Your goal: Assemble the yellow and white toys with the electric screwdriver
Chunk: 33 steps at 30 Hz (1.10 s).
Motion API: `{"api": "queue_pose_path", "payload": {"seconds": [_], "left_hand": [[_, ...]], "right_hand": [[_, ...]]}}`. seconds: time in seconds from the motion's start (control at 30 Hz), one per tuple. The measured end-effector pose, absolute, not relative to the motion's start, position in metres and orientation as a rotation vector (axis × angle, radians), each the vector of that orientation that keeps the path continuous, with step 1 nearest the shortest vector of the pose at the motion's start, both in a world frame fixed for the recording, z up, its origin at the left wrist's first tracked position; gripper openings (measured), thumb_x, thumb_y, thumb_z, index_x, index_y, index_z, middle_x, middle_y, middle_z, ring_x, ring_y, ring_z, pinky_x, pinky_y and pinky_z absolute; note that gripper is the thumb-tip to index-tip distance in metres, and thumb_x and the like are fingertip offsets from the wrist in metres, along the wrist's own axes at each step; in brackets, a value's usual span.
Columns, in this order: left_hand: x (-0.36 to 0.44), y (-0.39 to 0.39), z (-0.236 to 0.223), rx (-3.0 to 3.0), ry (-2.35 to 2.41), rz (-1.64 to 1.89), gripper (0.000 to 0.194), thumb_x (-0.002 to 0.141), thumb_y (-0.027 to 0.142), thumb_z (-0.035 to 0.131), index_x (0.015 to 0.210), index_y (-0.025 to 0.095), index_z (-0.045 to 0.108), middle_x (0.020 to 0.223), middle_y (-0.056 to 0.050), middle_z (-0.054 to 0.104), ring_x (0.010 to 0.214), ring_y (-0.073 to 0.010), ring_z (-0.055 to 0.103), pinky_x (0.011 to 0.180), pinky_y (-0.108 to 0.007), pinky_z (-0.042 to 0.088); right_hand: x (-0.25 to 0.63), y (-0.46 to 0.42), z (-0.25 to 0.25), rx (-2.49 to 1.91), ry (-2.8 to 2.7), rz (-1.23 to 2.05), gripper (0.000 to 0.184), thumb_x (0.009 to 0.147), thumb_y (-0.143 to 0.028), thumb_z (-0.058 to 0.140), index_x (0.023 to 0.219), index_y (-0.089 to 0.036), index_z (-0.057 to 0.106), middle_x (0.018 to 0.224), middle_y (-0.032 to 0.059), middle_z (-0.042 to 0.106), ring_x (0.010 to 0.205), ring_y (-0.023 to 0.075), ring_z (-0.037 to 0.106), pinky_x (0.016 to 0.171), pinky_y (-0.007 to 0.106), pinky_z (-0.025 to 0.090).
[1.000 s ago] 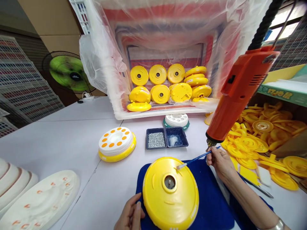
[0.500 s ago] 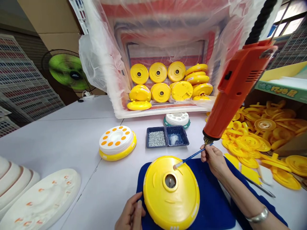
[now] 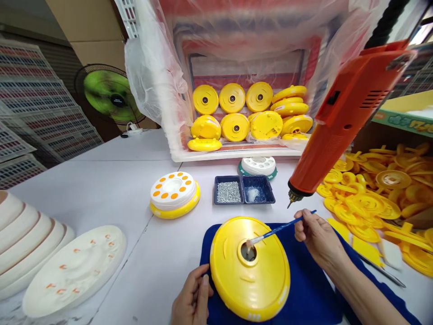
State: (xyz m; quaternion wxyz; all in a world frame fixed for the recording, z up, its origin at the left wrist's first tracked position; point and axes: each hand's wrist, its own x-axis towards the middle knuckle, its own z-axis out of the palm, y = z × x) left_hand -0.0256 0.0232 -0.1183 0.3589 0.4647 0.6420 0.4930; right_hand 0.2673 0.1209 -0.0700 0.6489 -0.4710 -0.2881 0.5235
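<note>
A yellow round plastic base point(image 3: 237, 289) lies on a dark blue cloth point(image 3: 304, 289), with a round hole near its middle. At its left rim is my left hand point(image 3: 194, 295), its fingers curled against the edge; part of the grip is hidden below the rim. My right hand point(image 3: 320, 237) pinches a blue-handled paintbrush point(image 3: 279, 228) near the end of its handle. The bristles point down into the hole, at its upper edge. Above the right hand hangs an orange electric screwdriver point(image 3: 333, 113), apart from the hand.
Behind the cloth stands a dark blue two-part tray point(image 3: 241, 203) with screws and whitish grease. A plastic-lined crate point(image 3: 189, 155) holds several yellow bases. An orange-dotted white piece point(image 3: 174, 192), white discs point(image 3: 74, 273), loose yellow parts point(image 3: 361, 203) and tweezers point(image 3: 385, 273) surround the area.
The brush tip has moved from the base's upper surface down to the central hole, with my right hand following. The whole view has shifted slightly. My left hand stays at the rim.
</note>
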Motion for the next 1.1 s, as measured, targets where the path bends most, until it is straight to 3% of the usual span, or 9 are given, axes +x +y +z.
{"api": "queue_pose_path", "payload": {"seconds": [0.3, 0.57, 0.93, 1.1], "left_hand": [[-0.022, 0.021, -0.119, 1.169, 1.636, 1.296, 0.04, 0.086, 0.056, 0.055, 0.104, 0.022, 0.066, 0.06, 0.004, 0.058, 0.044, -0.0103, 0.045, 0.043, -0.022, 0.038], [-0.024, 0.021, -0.121, 1.226, 1.66, 1.271, 0.041, 0.085, 0.057, 0.054, 0.105, 0.022, 0.066, 0.059, 0.002, 0.06, 0.05, -0.0141, 0.055, 0.04, -0.02, 0.04], [-0.026, 0.021, -0.121, 1.234, 1.663, 1.243, 0.039, 0.086, 0.054, 0.055, 0.105, 0.023, 0.067, 0.06, 0.002, 0.059, 0.045, -0.0128, 0.049, 0.042, -0.022, 0.041], [-0.025, 0.021, -0.119, 1.22, 1.667, 1.244, 0.038, 0.086, 0.054, 0.054, 0.105, 0.023, 0.067, 0.061, 0.002, 0.059, 0.053, -0.0139, 0.055, 0.042, -0.02, 0.04]], "right_hand": [[0.219, 0.114, -0.07, -1.043, -0.87, 1.194, 0.041, 0.076, -0.056, 0.075, 0.072, -0.015, 0.071, 0.052, -0.0004, 0.062, 0.037, 0.0038, 0.047, 0.041, 0.015, 0.035], [0.219, 0.117, -0.072, -1.034, -0.912, 1.099, 0.037, 0.079, -0.055, 0.073, 0.076, -0.018, 0.07, 0.055, -0.0015, 0.063, 0.039, 0.0052, 0.05, 0.042, 0.016, 0.037], [0.219, 0.12, -0.077, -1.05, -0.917, 1.061, 0.037, 0.078, -0.055, 0.073, 0.075, -0.017, 0.07, 0.055, -0.0004, 0.063, 0.041, 0.0072, 0.051, 0.043, 0.018, 0.041], [0.222, 0.118, -0.073, -1.062, -0.865, 1.026, 0.038, 0.077, -0.057, 0.073, 0.076, -0.019, 0.07, 0.055, -0.0021, 0.063, 0.042, 0.006, 0.052, 0.043, 0.015, 0.041]]}}
